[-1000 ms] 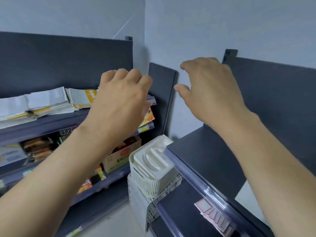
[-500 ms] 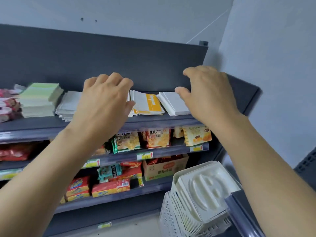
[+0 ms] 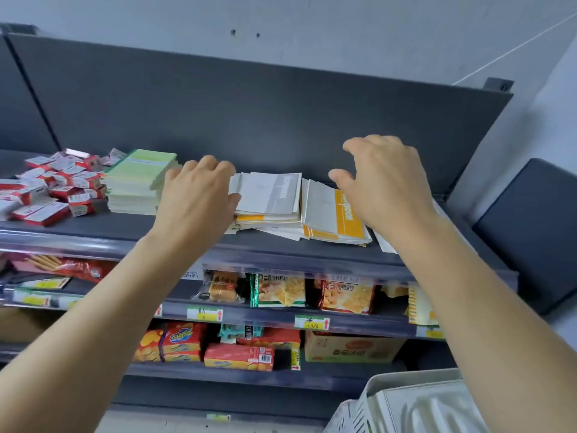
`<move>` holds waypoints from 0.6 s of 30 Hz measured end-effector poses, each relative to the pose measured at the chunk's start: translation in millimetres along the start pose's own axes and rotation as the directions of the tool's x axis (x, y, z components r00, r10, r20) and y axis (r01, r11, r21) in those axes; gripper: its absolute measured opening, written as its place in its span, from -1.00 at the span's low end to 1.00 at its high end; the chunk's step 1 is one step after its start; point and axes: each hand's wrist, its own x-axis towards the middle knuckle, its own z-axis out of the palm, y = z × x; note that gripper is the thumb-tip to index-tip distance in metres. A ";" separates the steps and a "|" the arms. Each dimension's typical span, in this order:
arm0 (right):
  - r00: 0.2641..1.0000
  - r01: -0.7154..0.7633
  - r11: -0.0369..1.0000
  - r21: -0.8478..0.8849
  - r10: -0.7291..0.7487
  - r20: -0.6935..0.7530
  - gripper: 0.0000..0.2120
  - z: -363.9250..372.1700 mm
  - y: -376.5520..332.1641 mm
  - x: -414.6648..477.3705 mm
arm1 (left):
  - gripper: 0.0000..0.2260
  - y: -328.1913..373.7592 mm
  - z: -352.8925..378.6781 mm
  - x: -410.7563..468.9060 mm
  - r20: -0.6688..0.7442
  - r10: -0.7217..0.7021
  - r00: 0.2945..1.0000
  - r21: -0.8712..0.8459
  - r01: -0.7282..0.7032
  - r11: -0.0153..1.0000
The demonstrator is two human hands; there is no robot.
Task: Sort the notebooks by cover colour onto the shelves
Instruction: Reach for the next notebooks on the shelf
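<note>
On the dark top shelf lie loose piles of notebooks. A neat green-covered stack sits at the left. A grey-and-white pile lies in the middle, with an orange-banded pile to its right. My left hand hovers with curled fingers over the left edge of the grey pile and holds nothing. Above the orange pile's right side my right hand is spread, fingers bent, empty. White notebooks under my right wrist are mostly hidden.
Small red-and-white boxes are heaped at the shelf's far left. Lower shelves hold snack packets and a cardboard box. White plastic baskets stand at the bottom right. A dark shelf end juts in at the right.
The view has swung left from the corner onto the notebook shelf. Both hands have moved forward and down over the notebook piles, still empty.
</note>
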 end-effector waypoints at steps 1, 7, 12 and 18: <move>1.000 -0.004 1.000 -0.002 0.004 0.005 -0.69 8.1 -1.7 5.9 | -0.69 -6.2 10.0 6.5 0.028 -0.016 0.999 -0.010 0.016 1.000; 0.998 -0.037 0.999 -0.033 0.038 0.050 -0.69 52.0 -17.4 45.1 | -0.67 -46.0 76.4 50.4 0.241 -0.092 0.966 -0.084 0.115 0.990; 0.995 -0.073 0.996 -0.050 0.076 0.057 -0.70 79.0 -27.8 72.0 | -0.69 -54.9 123.9 81.4 0.328 -0.040 0.944 -0.123 0.085 0.989; 0.986 -0.113 0.991 -0.069 0.121 0.117 -0.69 103.1 -25.4 85.7 | -0.70 -44.7 160.1 104.8 0.404 -0.004 0.915 -0.138 0.065 0.988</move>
